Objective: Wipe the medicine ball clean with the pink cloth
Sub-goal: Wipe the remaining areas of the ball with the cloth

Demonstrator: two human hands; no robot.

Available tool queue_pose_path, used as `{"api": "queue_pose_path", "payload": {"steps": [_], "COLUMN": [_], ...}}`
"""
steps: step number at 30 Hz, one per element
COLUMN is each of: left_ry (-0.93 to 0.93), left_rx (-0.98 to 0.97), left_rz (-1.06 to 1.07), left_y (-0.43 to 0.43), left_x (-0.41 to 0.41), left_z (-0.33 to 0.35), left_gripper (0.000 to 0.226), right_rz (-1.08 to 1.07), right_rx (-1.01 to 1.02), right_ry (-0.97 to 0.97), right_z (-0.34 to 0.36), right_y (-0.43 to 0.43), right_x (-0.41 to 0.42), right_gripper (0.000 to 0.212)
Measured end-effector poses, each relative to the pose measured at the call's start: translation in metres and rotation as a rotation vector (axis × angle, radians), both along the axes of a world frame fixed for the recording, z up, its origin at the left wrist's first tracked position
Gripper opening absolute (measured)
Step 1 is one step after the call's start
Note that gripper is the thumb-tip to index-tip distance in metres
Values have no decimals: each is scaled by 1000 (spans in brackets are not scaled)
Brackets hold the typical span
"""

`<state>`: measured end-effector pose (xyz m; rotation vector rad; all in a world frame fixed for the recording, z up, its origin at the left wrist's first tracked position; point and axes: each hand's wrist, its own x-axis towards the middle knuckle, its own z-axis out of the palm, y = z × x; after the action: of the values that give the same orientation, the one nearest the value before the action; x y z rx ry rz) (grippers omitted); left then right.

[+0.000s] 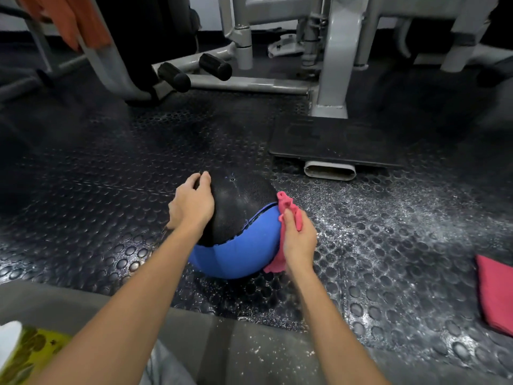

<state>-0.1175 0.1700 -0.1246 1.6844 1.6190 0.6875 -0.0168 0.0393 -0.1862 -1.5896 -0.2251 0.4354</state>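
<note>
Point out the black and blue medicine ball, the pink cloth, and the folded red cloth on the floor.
medicine ball (238, 212): head view, black upper panel.
pink cloth (287, 204): head view, bunched top end.
folded red cloth (497, 293): head view, its middle.

- We see a medicine ball (238, 218), black far half, blue near half.
- A pink cloth (288, 215) at its right.
- The floor (111, 168) is black with round studs, speckled white at right.
- Orange cloth (66, 20) far left; red cloth (497, 293) near right.
</note>
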Motion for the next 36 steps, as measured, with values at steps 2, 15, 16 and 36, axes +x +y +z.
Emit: {"api": "queue_pose_path", "payload": {"steps": [2, 15, 16, 36], "left_ry": [51, 302, 346, -251], "left_rx": [-3, 68, 111, 81], "left_rz": [3, -102, -136, -248], "left_y": [2, -47, -57, -152], "left_x": [10, -5, -17, -67], "left_z": [1, 12, 11, -31], "left_gripper": [49, 69, 69, 45], "right_rz": [-13, 147, 198, 449], "right_rx": [-3, -93, -101, -34], "right_ry": [-155, -207, -209, -750], "right_z": [6, 32, 34, 82], "right_y": [0, 24, 19, -87], "right_x": [-15, 35, 40, -11], "right_gripper": [19, 12, 12, 8]}}
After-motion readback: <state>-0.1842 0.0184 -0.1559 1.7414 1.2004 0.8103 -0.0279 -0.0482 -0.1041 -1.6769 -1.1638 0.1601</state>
